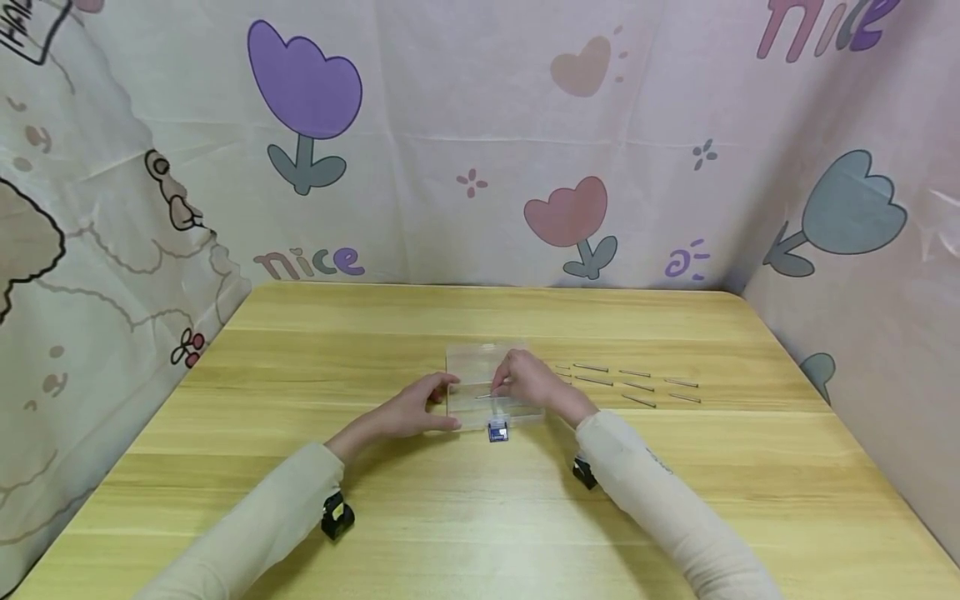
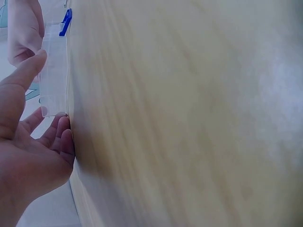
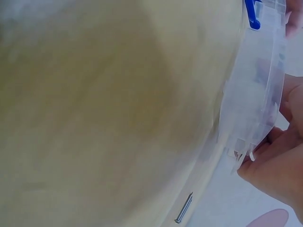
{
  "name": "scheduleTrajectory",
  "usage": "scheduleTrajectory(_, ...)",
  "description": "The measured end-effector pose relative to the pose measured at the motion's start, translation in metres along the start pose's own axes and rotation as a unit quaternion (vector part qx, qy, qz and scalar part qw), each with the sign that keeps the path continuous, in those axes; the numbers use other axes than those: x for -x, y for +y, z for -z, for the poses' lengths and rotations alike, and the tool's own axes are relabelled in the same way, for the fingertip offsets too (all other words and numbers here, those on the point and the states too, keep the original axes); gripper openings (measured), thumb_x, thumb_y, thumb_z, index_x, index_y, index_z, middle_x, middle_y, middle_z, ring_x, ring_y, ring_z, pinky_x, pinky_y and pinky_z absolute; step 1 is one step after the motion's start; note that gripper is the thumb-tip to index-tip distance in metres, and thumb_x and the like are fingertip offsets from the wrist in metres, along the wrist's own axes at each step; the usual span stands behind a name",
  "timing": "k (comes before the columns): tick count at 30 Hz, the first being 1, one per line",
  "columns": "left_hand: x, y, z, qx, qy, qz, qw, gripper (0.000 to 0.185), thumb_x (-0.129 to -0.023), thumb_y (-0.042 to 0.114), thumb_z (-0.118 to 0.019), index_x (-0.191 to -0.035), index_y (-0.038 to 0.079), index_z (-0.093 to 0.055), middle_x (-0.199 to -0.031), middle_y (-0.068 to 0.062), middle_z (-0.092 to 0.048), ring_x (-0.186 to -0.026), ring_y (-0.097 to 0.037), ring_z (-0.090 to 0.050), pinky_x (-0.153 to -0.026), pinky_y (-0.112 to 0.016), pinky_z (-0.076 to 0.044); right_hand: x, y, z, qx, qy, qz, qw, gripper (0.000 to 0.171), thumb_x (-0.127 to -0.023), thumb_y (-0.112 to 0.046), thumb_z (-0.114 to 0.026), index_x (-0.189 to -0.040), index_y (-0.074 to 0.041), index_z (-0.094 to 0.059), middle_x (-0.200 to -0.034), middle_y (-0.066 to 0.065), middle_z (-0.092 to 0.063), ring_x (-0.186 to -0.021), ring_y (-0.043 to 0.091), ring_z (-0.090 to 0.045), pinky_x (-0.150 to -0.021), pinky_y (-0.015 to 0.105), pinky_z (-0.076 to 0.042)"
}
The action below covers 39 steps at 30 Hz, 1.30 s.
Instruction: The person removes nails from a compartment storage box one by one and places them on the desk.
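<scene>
A clear plastic box (image 1: 467,410) sits on the table with its see-through lid (image 1: 468,362) raised at the back. A blue latch (image 1: 498,432) shows at its front. My left hand (image 1: 408,408) holds the box's left end, thumb at the front corner and fingers farther back. Over the box, my right hand (image 1: 531,380) pinches a thin metal nail (image 1: 483,397) between thumb and fingertips. In the right wrist view the box wall (image 3: 251,94) partly covers that hand's fingers (image 3: 277,142).
Several loose nails (image 1: 638,401) lie in rough rows on the wooden table (image 1: 420,517), right of the box. One nail (image 3: 183,208) shows near the table edge in the right wrist view. A patterned cloth (image 1: 427,100) hangs behind and at both sides.
</scene>
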State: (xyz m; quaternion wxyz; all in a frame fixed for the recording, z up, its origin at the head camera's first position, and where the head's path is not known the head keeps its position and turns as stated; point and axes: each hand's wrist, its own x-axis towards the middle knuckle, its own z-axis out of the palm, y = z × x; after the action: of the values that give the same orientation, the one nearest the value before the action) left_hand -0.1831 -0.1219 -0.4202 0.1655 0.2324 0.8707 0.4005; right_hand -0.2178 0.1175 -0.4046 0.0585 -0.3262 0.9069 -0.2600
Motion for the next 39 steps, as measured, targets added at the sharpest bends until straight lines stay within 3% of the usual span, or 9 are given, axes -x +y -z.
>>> scheduleTrajectory(4,0.001,-0.001,-0.001,0.003,-0.001,-0.001,1.0,0.066,-0.085,0.024,-0.076,-0.138,0.0,-0.044,-0.123,-0.011,-0.05,-0.106,-0.026,-0.046,-0.094,-0.044,-0.038,0.003,0.0,0.002,-0.046,-0.014,0.001,0.999,0.006,-0.085,-0.007,-0.073,-0.081,-0.002,-0.074,-0.083,0.003,-0.07,-0.081,0.017,-0.064,-0.08,0.032,-0.051)
scheduleTrajectory(10,0.002,-0.002,-0.002,0.007,0.001,0.002,1.0,0.067,-0.084,0.024,-0.077,-0.138,0.001,-0.044,-0.122,-0.01,-0.051,-0.106,-0.026,-0.047,-0.094,-0.044,-0.038,0.01,0.0,0.01,-0.1,-0.013,-0.041,0.994,0.007,-0.093,-0.006,-0.063,-0.089,-0.002,-0.067,-0.083,0.002,-0.061,-0.075,0.014,-0.053,-0.069,0.027,-0.047)
scheduleTrajectory(15,0.002,-0.002,-0.003,0.003,0.0,-0.002,1.0,0.067,-0.085,0.025,-0.076,-0.138,0.0,-0.044,-0.121,-0.01,-0.051,-0.106,-0.026,-0.048,-0.094,-0.044,-0.039,0.019,0.004,0.018,-0.097,-0.008,-0.046,0.994,0.006,-0.095,-0.005,-0.06,-0.092,-0.002,-0.064,-0.082,0.004,-0.06,-0.073,0.013,-0.05,-0.067,0.027,-0.045)
scheduleTrajectory(25,0.001,-0.003,-0.004,0.006,0.0,-0.002,1.0,0.067,-0.085,0.025,-0.076,-0.139,0.001,-0.044,-0.122,-0.01,-0.05,-0.106,-0.025,-0.047,-0.094,-0.044,-0.038,0.036,0.017,0.036,-0.069,0.011,-0.036,0.997,0.011,-0.094,-0.003,-0.061,-0.098,0.002,-0.069,-0.091,0.005,-0.067,-0.083,0.017,-0.059,-0.077,0.034,-0.05)
scheduleTrajectory(39,0.0,-0.003,0.001,0.0,-0.005,-0.003,1.0,0.068,-0.086,0.027,-0.075,-0.14,0.001,-0.043,-0.125,-0.011,-0.05,-0.108,-0.026,-0.047,-0.095,-0.044,-0.038,0.079,0.048,0.063,-0.05,0.024,-0.076,0.996,0.003,-0.089,-0.004,-0.067,-0.089,-0.002,-0.069,-0.081,0.0,-0.063,-0.072,0.014,-0.05,-0.064,0.029,-0.043)
